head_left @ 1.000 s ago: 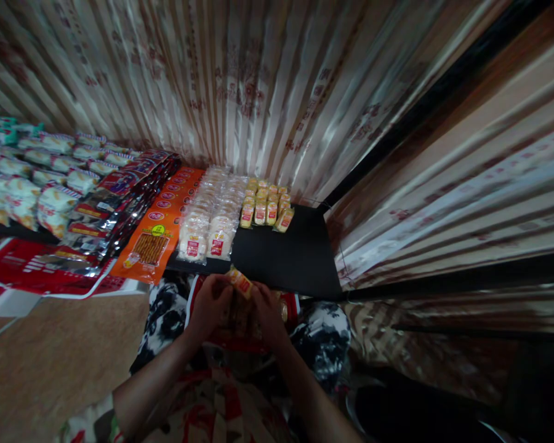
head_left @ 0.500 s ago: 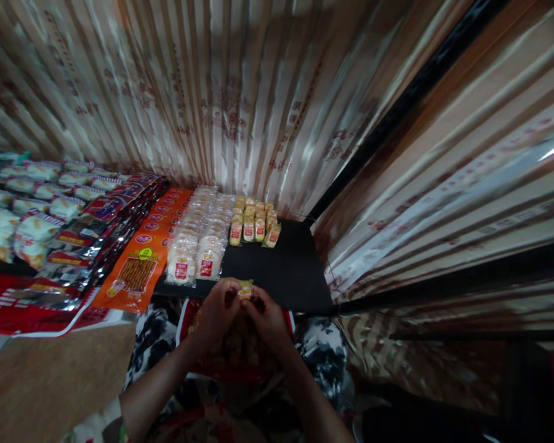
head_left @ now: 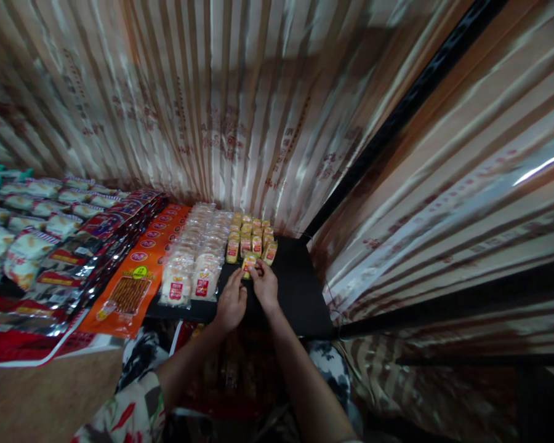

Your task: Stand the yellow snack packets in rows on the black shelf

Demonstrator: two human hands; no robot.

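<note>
1. Pinches one yellow pack [head_left: 249, 263] with the right hand [head_left: 264, 286], fingers [head_left: 260, 268] drawn together at its right edge.
2. Curls the left hand [head_left: 232, 301] close against the pack's left side; cannot tell of any grip there.
3. Has this pack just in front of the other yellow packs [head_left: 244, 243], above the bench [head_left: 295, 289]; cannot tell of contact with the bench.
4. Counts four yellow packs in the front row, with a tilt in the rightmost; cannot count the overlapping ones behind.
5. Counts two columns of white packs [head_left: 175, 286], just left of the yellow.
6. Shows one orange bag [head_left: 129, 289] foremost in one column, then overlapping dark packs [head_left: 69, 261] and rows of puffy bags [head_left: 23, 257], too crowded to count.
7. Has one red container [head_left: 177, 336] below the bench, dim inside.
8. Shows a black bench top, striped curtain [head_left: 240, 111] behind, one slanting bar [head_left: 378, 147] and brown floor [head_left: 41, 394] at lower left.
</note>
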